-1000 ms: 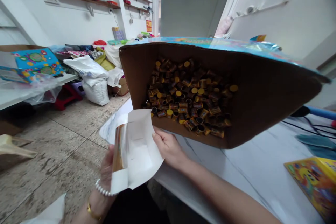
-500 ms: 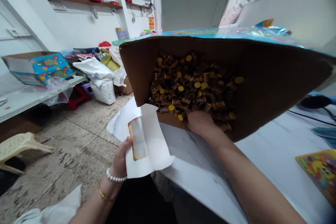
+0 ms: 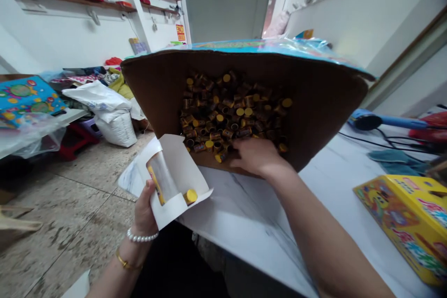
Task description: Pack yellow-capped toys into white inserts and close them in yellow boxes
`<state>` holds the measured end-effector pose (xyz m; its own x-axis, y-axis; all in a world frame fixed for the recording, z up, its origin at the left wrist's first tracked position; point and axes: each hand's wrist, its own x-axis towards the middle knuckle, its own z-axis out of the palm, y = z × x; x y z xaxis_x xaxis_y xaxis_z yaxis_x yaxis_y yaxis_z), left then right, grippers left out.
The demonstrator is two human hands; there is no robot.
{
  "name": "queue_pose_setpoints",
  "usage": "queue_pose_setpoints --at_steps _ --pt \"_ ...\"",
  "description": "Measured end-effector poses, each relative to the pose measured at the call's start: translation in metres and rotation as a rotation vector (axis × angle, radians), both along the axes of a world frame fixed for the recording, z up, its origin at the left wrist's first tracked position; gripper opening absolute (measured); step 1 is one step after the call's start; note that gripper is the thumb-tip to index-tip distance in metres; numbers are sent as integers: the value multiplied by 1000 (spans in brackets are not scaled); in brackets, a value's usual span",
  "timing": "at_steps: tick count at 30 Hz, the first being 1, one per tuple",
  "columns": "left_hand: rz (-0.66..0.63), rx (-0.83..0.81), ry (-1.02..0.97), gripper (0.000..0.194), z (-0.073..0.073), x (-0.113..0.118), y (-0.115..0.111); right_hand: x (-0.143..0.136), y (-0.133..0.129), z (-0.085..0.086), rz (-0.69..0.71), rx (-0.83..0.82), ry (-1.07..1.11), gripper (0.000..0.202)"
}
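My left hand [image 3: 145, 209] grips a small carton [image 3: 190, 160] by its printed side, with its white inside facing me. A clear window fills one wall of the carton, and a yellow-capped little tub [image 3: 190, 196] lies at its lower end. My right hand [image 3: 256, 156] is inside a large cardboard box [image 3: 321, 107], over a heap of small brown-and-yellow tubs [image 3: 240, 111]. Its thumb and fingers are apart, with the fingertips at the front of the heap; nothing shows between them.
The box rests tipped towards me on a white marbled table [image 3: 240, 209]. A yellow printed carton [image 3: 401, 223] stands at the right, near a blue hair dryer-like tool [image 3: 384, 121] with black cords. White sacks [image 3: 113, 121] and a side table with a blue box [image 3: 28, 98] are at left.
The small carton has tilted, and a yellow-capped tub now shows inside it. My right hand's fingers have spread at the heap. The view has swung right, showing more of the yellow carton.
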<state>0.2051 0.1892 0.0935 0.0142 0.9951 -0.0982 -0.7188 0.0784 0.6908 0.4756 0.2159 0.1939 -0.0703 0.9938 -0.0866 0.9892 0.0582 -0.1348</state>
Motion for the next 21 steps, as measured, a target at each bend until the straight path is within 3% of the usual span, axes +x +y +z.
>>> queue_pose_setpoints --at_steps 3,7,11,13,15,17,21 --pt "-83 82 -52 55 -8 -3 -1 27 11 -6 -72 -85 -64 31" --pt "-182 169 -64 59 -9 -1 -6 15 14 -18 18 7 44 29" --pt "-163 126 41 63 -2 5 -11 -23 6 -19 266 164 767 32" --pt "-170 105 112 72 3 7 -14 -41 -2 -19 416 152 977 30" --pt "-172 109 152 76 7 9 -16 -52 -11 -19 550 170 903 40" --pt "-175 114 158 73 11 9 -19 -57 -19 -19 624 201 679 47" --pt "-142 117 160 65 13 6 -24 -53 -27 -14 537 250 262 28"
